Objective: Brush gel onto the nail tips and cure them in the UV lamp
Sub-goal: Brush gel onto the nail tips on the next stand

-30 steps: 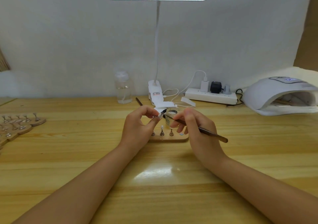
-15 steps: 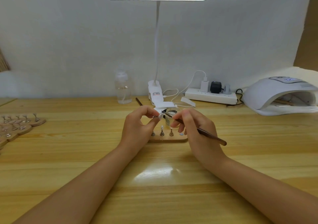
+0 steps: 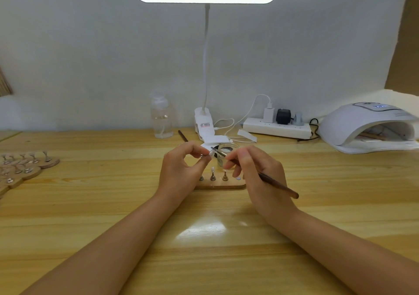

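1. Two hands up over the wooden table (image 3: 90, 204), close together, just above the wooden stand (image 3: 221, 184).
2. My left hand (image 3: 181, 172) pinches a small metal peg between thumb and forefinger; the nail tip (image 3: 211, 152) sits on its end, raised off the stand.
3. My right hand (image 3: 258, 177) grips the brush (image 3: 278, 187) like a pen, fingers curled round the shaft, handle trailing right and toward me.
4. Brush head meets the nail tip; contact looks made, bristles too small to read.
5. Three pegs stand upright in the stand; one carries a tip.
6. Small glass jar (image 3: 226, 156) just behind the stand, partly hidden by my fingers.
7. UV lamp (image 3: 367, 127) far right, well apart, mouth open toward me, something lying inside.
8. More stands (image 3: 25, 167) with pegs at the left edge.
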The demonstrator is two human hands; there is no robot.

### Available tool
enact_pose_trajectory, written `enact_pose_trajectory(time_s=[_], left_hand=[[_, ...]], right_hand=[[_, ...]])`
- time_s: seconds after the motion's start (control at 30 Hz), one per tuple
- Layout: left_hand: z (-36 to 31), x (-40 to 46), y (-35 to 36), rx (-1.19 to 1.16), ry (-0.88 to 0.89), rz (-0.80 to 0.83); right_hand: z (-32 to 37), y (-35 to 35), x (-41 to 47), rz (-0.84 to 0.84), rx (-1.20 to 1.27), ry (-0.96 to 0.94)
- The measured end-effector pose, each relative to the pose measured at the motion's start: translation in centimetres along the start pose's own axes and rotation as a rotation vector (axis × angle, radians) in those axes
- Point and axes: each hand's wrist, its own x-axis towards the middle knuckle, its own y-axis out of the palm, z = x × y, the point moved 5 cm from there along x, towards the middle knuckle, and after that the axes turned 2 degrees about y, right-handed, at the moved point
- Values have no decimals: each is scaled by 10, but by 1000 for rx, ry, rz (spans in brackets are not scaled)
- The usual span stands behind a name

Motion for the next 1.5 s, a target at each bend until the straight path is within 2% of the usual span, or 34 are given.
enact_pose_trajectory(time_s=[0.13,0.27,0.37,0.5,0.6,0.73,0.87,1.1,1.23,1.4,1.5], left_hand=[[0,-1,0,-25,-23,-9],[-1,0,0,-61,-23,-2],[-5,0,1,-78,42,19],[-12,-1,3,-59,147,51],[-9,-2,4,-65,114,69],[-3,-2,2,-84,17,43],[-1,-2,3,-94,-26,49],[-1,-1,3,-122,-42,80],[0,-1,2,-125,-46,72],[1,-1,2,-121,-49,70],[2,-1,3,-110,-55,71]], right_hand=[[0,2,-1,19,4,-24],[3,-8,1,-93,27,-84],[-3,-15,4,-126,16,-22],[-5,-13,7,-64,-124,-41],[-7,-13,8,-42,-143,-39],[-8,-17,5,-97,-12,-15],[-7,-10,4,-51,-29,-51],[-6,-8,3,-45,108,16],[-4,-8,3,-50,59,6],[-5,-8,2,-80,139,43],[-4,-7,3,-67,57,9]])
